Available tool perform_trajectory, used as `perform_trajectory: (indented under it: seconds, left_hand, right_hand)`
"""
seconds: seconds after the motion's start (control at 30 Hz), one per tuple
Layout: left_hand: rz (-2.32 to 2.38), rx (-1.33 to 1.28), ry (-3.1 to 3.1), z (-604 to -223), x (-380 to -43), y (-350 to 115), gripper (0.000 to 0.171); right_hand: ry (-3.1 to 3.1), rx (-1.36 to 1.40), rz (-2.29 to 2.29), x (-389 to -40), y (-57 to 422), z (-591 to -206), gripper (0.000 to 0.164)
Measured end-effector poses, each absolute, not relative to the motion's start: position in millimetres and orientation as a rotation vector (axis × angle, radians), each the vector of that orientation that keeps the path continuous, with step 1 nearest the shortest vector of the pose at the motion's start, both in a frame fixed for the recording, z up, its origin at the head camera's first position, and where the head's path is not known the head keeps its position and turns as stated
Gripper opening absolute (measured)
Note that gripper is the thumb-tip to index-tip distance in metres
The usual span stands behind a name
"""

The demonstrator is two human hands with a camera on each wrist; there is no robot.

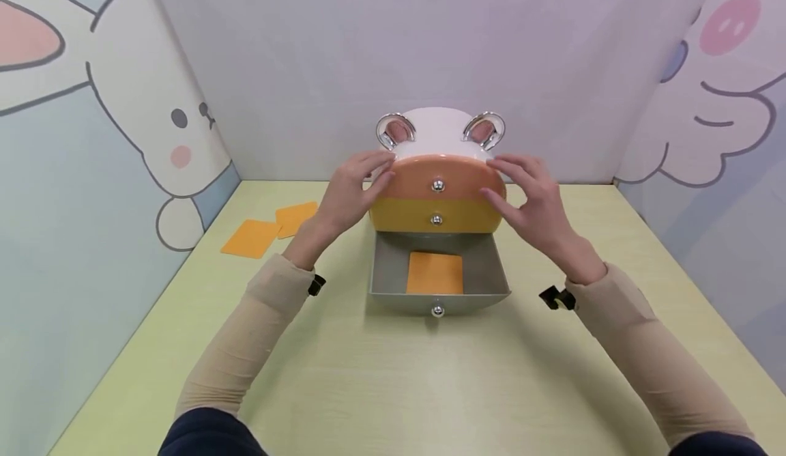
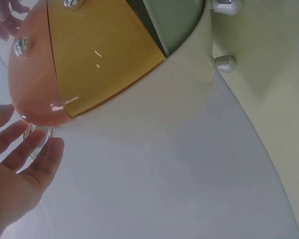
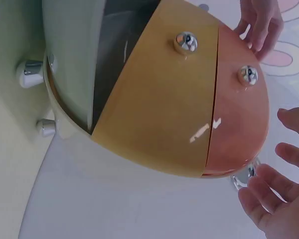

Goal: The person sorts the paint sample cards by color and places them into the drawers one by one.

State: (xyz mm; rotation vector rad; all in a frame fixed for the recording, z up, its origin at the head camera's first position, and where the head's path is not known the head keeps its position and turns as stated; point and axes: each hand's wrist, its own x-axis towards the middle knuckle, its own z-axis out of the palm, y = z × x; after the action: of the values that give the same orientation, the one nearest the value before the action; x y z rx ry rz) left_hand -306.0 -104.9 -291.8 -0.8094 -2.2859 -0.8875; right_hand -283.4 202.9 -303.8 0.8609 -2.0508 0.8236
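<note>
A small rounded storage box with a white top and two silver ears stands on the table, fronted by an orange top drawer, a yellow middle drawer and a grey bottom drawer. The bottom one is pulled out, with an orange card lying inside. At the box's upper left side is my left hand, its fingers spread and loosely bent beside the orange drawer. Mirroring it, my right hand is at the upper right side, thumb and fingers apart. Neither hand grips anything.
Two orange square cards, one nearer and one farther, lie at the table's left, their edges meeting. Panels with cartoon animals stand to the left and right, and a plain pale panel closes off the back.
</note>
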Motion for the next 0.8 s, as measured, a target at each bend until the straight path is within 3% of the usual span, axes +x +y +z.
perform_trajectory:
  seconds: [0.23,0.57,0.8]
  left_hand:
    - [-0.857,-0.546,-2.383,-319,-321,-168,0.03]
    - [-0.524,0.098,-3.162,-378,-326,-292,0.086]
    - [-0.653,0.322,-3.385,-393,-319,-322,0.098]
  right_hand:
    - [-2.142,0.78,0.8,-300,202,-304,0.043]
    - [-2.101,0.772,0.804,-304,198,-305,0.038]
    - [-2.084,0.764,0.83,-305,196,-303,0.036]
